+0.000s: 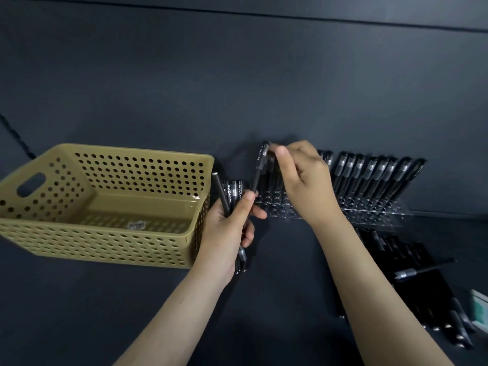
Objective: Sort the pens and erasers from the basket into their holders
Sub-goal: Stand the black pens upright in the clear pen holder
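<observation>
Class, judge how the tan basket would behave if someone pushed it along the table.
The basket is probably light: thin perforated walls, nothing visible inside but a label. It likely slides rather than tips, being low and wide. It looks stiff, holding straight walls.

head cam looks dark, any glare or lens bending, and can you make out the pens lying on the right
Head view: dim light, small glare on the floor of the basket and on the clear holder; head view: wide-angle stretch splays the basket toward the left edge; head view: the loose pens at right nearly merge with the dark table.
</observation>
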The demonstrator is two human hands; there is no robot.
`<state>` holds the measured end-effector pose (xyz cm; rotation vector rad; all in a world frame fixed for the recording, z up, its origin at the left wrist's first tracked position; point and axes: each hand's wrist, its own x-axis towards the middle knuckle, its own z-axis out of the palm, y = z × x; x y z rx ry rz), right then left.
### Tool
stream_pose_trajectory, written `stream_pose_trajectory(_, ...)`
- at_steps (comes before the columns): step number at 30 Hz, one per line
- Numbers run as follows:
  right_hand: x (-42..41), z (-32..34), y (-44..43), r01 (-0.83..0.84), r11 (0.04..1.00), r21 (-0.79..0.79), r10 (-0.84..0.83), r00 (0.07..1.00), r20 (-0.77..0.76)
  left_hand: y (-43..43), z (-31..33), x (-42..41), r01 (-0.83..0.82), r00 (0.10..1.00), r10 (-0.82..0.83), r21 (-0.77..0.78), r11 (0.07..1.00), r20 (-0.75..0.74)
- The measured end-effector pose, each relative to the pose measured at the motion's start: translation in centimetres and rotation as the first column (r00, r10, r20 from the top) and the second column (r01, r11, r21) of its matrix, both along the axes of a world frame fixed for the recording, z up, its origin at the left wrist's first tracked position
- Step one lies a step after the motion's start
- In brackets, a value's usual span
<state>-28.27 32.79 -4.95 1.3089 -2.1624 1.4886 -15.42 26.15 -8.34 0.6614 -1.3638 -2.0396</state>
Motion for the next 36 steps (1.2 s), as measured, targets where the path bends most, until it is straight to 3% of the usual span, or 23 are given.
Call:
stream_pose_trajectory(4, 0.7, 1.6, 0.6, -0.131, 0.989, -0.071, 0.148, 0.926, 0.347, 0.0, 0.1, 0.0, 0.081, 0.997, -0.080, 0.004, 0.997, -0.020)
stream_pose_trajectory(7, 0.5, 1.9, 1.0, -0.226, 0.956, -0.190, 0.291, 0.831, 0.475, 0.2, 0.3, 0.2, 0.152, 0.988, -0.152, -0.015, 0.988, 0.005)
stream_pose_trajectory(10, 0.4, 2.1, 1.1, -0.150, 0.924, -0.352, 0.304, 0.846, 0.437, 0.1, 0.4, 0.2, 0.165, 0.986, -0.164, -0.021, 0.986, 0.034)
stream_pose_trajectory(13, -0.4, 2.4, 1.8, 0.044, 0.898, -0.437, 0.116, 0.936, 0.331, -0.2, 0.2, 0.3, 0.144, 0.987, -0.140, -0.047, 0.988, 0.082)
stream_pose_trajectory(16, -1.2, 2.4, 2.6, 0.096, 0.931, -0.353, -0.014, 0.974, 0.227, -0.2, -0.1, 0.1, 0.118, 0.988, -0.116, -0.015, 0.993, 0.102)
stream_pose_trajectory(22, -0.8, 1.6, 1.9, 0.052, 0.953, -0.300, -0.004, 0.987, 0.158, -0.1, -0.3, 0.1, 0.157, 0.987, -0.157, -0.019, 0.987, 0.024)
stream_pose_trajectory(27, -0.6, 0.9, 1.5, 0.051, 0.967, -0.248, -0.017, 0.990, 0.137, -0.4, -0.2, 0.2, 0.203, 0.978, -0.198, 0.065, 0.977, -0.067)
stream_pose_trajectory(32, -0.4, 0.9, 1.4, 0.024, 0.968, -0.249, 0.001, 0.995, 0.097, -0.3, -0.1, 0.4, 0.235, 0.971, -0.234, 0.023, 0.972, -0.046)
stream_pose_trajectory(36, -0.8, 0.1, 1.1, 0.058, 0.986, -0.158, -0.059, 0.998, -0.002, -0.3, 0.0, 0.4, 0.210, 0.977, -0.210, 0.003, 0.978, -0.024)
